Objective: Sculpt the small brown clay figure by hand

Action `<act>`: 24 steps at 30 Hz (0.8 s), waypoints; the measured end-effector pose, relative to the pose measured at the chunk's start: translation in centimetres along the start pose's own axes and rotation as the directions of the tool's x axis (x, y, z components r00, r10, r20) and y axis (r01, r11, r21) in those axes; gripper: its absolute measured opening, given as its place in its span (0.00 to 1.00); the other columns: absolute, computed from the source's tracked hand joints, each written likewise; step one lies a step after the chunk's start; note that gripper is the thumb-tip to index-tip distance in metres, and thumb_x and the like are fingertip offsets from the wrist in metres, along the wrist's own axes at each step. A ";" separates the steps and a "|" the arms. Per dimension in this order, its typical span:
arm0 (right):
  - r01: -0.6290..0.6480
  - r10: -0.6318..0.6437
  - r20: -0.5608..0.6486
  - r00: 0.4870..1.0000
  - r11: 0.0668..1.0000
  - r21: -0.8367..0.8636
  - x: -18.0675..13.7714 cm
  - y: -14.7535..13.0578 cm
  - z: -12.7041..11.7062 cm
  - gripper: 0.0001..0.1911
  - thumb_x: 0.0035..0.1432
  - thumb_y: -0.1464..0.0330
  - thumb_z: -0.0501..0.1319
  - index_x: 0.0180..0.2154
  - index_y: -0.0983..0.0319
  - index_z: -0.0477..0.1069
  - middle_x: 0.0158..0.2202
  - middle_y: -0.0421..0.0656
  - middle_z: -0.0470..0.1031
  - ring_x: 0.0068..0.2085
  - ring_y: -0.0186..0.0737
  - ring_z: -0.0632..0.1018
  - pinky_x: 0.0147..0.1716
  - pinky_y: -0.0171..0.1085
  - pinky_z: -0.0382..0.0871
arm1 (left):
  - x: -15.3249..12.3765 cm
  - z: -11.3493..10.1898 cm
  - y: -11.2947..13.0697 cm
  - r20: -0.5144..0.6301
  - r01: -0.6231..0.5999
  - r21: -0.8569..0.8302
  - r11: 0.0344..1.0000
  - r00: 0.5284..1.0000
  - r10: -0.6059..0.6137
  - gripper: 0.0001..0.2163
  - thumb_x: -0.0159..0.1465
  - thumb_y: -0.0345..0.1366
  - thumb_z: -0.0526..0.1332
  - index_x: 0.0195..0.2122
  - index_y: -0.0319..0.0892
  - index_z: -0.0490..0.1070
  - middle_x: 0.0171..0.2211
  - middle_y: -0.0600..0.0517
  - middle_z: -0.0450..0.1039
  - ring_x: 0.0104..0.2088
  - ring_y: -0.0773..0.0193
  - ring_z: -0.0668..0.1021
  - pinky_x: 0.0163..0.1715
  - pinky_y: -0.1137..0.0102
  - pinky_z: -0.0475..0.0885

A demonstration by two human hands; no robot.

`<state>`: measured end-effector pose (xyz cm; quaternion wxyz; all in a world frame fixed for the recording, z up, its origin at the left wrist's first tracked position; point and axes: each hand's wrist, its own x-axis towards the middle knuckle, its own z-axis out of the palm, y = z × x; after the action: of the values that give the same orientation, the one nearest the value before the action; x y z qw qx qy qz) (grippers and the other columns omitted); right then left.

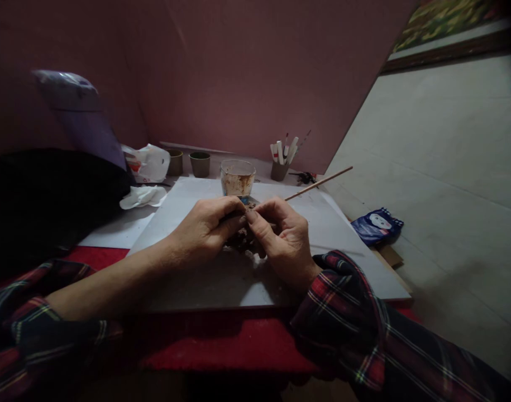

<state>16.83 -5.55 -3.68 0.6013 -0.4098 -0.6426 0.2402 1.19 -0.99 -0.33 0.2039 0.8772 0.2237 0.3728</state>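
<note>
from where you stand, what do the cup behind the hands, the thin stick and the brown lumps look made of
Cup: likely glass, perhaps clear plastic; smooth, see-through wall under brown stains.
Stick: probably wood, going by its brown colour; finish unclear.
Brown lumps: possibly clay, dull; rough and uneven, though shadow leaves it open.

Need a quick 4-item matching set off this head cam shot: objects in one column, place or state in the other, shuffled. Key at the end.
Column 1
1. Brown lumps
2. Glass cup
3. Thin stick
4. Blue packet

Column 2
A. Slanting up and to the right in the picture, its lower end near the right hand
B. Past the right edge of the white board
C. Low between the right hand and the left hand
D. See-through, smeared, standing upright beyond the hands

Pairs: 1-C, 2-D, 3-A, 4-B
</note>
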 end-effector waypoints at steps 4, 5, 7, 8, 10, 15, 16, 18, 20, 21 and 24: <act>-0.003 0.003 -0.001 1.000 1.000 0.019 0.0 -0.1 0.0 0.12 0.60 0.59 0.61 0.31 0.60 0.68 0.24 0.35 0.69 0.24 0.28 0.69 0.22 0.29 0.64 | 0.0 0.1 -0.1 0.006 -0.008 0.002 1.000 1.000 0.008 0.08 0.64 0.31 0.55 0.31 0.35 0.70 0.25 0.53 0.71 0.26 0.70 0.72 0.28 0.76 0.67; -0.007 0.007 -0.007 1.000 1.000 0.029 0.0 -0.1 0.0 0.12 0.61 0.59 0.61 0.30 0.60 0.67 0.25 0.35 0.69 0.24 0.28 0.69 0.22 0.29 0.64 | 0.0 0.1 -0.1 0.004 -0.010 0.002 1.000 1.000 0.010 0.08 0.64 0.31 0.55 0.31 0.35 0.70 0.25 0.54 0.71 0.26 0.70 0.72 0.27 0.77 0.67; -0.015 0.016 -0.025 1.000 0.999 0.042 0.0 -0.1 0.0 0.12 0.61 0.60 0.61 0.30 0.60 0.68 0.25 0.35 0.70 0.24 0.28 0.69 0.23 0.29 0.64 | 0.0 0.2 -0.1 -0.003 -0.013 0.000 1.000 1.000 0.013 0.07 0.64 0.31 0.55 0.31 0.35 0.70 0.25 0.54 0.70 0.25 0.71 0.71 0.27 0.77 0.66; -0.017 0.019 -0.033 0.999 0.999 0.044 0.0 0.0 0.0 0.12 0.61 0.60 0.61 0.30 0.60 0.68 0.25 0.36 0.70 0.24 0.28 0.70 0.23 0.29 0.65 | 0.0 0.2 -0.1 -0.006 -0.012 -0.002 1.000 1.000 0.012 0.07 0.64 0.31 0.55 0.32 0.36 0.70 0.25 0.54 0.70 0.25 0.71 0.71 0.27 0.77 0.66; -0.021 0.023 -0.044 0.999 0.999 0.039 -0.1 0.0 0.0 0.12 0.60 0.59 0.61 0.30 0.60 0.68 0.25 0.36 0.71 0.25 0.28 0.70 0.23 0.29 0.65 | 0.0 0.3 -0.1 -0.004 -0.008 -0.009 1.000 1.000 0.008 0.07 0.64 0.31 0.55 0.33 0.36 0.71 0.25 0.55 0.71 0.26 0.71 0.72 0.28 0.78 0.67; -0.034 0.035 -0.061 0.998 0.999 0.016 -0.1 0.0 0.1 0.12 0.59 0.59 0.62 0.30 0.60 0.69 0.25 0.36 0.72 0.26 0.29 0.72 0.23 0.29 0.66 | 0.0 0.3 -0.3 0.013 0.021 -0.002 1.000 1.000 -0.021 0.08 0.64 0.32 0.54 0.32 0.36 0.70 0.25 0.54 0.70 0.25 0.70 0.71 0.27 0.76 0.67; -0.036 0.037 -0.066 0.997 0.999 0.016 -0.1 -0.1 0.1 0.12 0.59 0.59 0.62 0.30 0.60 0.69 0.25 0.36 0.71 0.26 0.29 0.71 0.23 0.29 0.66 | 0.0 0.3 -0.3 0.016 0.025 0.000 1.000 1.000 -0.025 0.08 0.64 0.32 0.54 0.32 0.36 0.70 0.25 0.54 0.70 0.26 0.70 0.71 0.27 0.75 0.67; -0.040 0.042 -0.073 0.996 0.999 0.022 -0.1 -0.1 0.1 0.12 0.60 0.59 0.62 0.30 0.60 0.69 0.24 0.36 0.71 0.25 0.28 0.71 0.23 0.29 0.66 | 0.0 0.3 -0.2 0.026 0.035 -0.002 0.999 0.999 -0.035 0.08 0.64 0.33 0.54 0.32 0.36 0.70 0.25 0.54 0.70 0.26 0.69 0.71 0.28 0.75 0.67; -0.043 0.044 -0.079 0.996 0.999 0.026 -0.1 -0.1 0.1 0.12 0.59 0.59 0.62 0.30 0.60 0.69 0.24 0.35 0.71 0.24 0.28 0.71 0.23 0.29 0.66 | 0.0 0.3 -0.1 0.035 0.058 -0.010 0.998 0.998 -0.058 0.09 0.64 0.33 0.54 0.32 0.36 0.70 0.25 0.53 0.70 0.26 0.69 0.71 0.28 0.74 0.66; -0.042 0.044 -0.080 0.996 0.999 0.025 -0.1 -0.1 0.2 0.12 0.59 0.59 0.62 0.30 0.60 0.69 0.24 0.35 0.71 0.24 0.28 0.71 0.23 0.29 0.66 | 0.0 0.3 -0.1 0.036 0.070 -0.012 0.997 0.997 -0.069 0.09 0.64 0.33 0.54 0.32 0.36 0.70 0.25 0.53 0.70 0.26 0.68 0.71 0.28 0.74 0.66; -0.041 0.043 -0.080 0.996 0.999 0.018 0.0 -0.1 0.1 0.12 0.59 0.60 0.63 0.30 0.60 0.69 0.24 0.36 0.72 0.24 0.29 0.71 0.22 0.30 0.66 | 0.0 0.3 0.1 0.040 0.095 -0.004 0.995 0.995 -0.095 0.08 0.64 0.33 0.54 0.30 0.37 0.70 0.25 0.53 0.71 0.27 0.68 0.71 0.28 0.73 0.66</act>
<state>16.69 -5.60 -3.68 0.6248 -0.4274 -0.6071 0.2415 1.48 -1.09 -0.51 0.2284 0.8722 0.2599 0.3458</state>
